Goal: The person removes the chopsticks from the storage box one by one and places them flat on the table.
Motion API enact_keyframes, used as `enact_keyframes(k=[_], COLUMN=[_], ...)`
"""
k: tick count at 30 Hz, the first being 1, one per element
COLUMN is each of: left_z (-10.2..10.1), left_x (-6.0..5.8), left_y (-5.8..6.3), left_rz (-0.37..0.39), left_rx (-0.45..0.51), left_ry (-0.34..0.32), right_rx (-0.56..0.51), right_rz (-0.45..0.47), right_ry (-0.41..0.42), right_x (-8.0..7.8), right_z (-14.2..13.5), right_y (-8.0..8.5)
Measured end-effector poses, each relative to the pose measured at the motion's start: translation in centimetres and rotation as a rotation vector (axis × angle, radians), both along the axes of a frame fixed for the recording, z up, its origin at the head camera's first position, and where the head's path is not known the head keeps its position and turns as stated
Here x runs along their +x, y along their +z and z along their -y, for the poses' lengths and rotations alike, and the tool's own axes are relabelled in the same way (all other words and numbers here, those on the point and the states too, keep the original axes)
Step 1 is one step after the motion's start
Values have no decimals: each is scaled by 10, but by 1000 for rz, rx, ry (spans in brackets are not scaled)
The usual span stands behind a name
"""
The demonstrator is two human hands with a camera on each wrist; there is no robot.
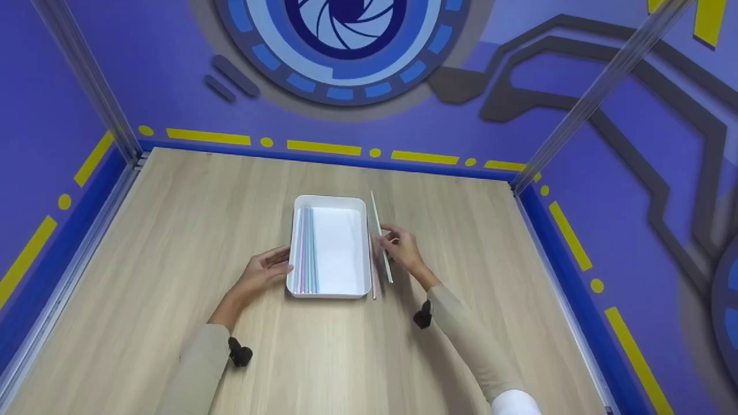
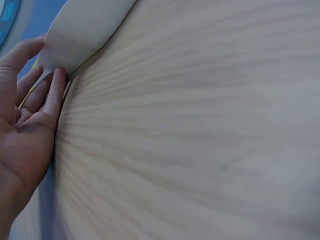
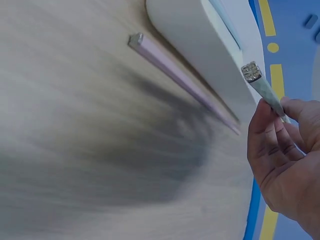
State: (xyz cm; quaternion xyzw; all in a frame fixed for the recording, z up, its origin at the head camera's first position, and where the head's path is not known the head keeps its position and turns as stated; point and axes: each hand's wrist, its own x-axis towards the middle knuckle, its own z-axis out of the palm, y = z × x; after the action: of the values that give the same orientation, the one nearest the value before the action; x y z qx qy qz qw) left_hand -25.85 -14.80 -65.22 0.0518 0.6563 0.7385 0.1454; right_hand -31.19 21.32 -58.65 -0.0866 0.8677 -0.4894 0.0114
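A white tray [image 1: 343, 248] stands on the table with several pastel chopsticks [image 1: 308, 251] lying lengthwise along its left side. My left hand [image 1: 264, 270] is at the tray's left wall; in the left wrist view its fairly straight fingers [image 2: 56, 92] touch the outer wall. On the other side, my right hand [image 1: 402, 248] pinches a pale green chopstick [image 1: 377, 216] between thumb and fingers. The right wrist view has that chopstick's patterned silver end [image 3: 251, 72] raised toward the camera. Close along the tray's right wall lies a pink chopstick [image 3: 175, 75] on the table.
The wood-grain table [image 1: 230, 202] is bounded by blue decorated panels [image 1: 173, 86] at the back and sides. Metal posts [image 1: 92, 75] stand at the back corners. Small black devices [image 1: 239, 353] are worn at both wrists.
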Motion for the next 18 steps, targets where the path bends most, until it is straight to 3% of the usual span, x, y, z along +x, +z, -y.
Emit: enact_keyframes(k=[18], left_z=[0], left_x=[0], left_y=[-1], left_rz=[1], left_rx=[-47], left_ry=[9], right_rx=[28], right_rz=[71], right_ry=[-79], right_x=[9], right_z=[-17], right_y=[-25])
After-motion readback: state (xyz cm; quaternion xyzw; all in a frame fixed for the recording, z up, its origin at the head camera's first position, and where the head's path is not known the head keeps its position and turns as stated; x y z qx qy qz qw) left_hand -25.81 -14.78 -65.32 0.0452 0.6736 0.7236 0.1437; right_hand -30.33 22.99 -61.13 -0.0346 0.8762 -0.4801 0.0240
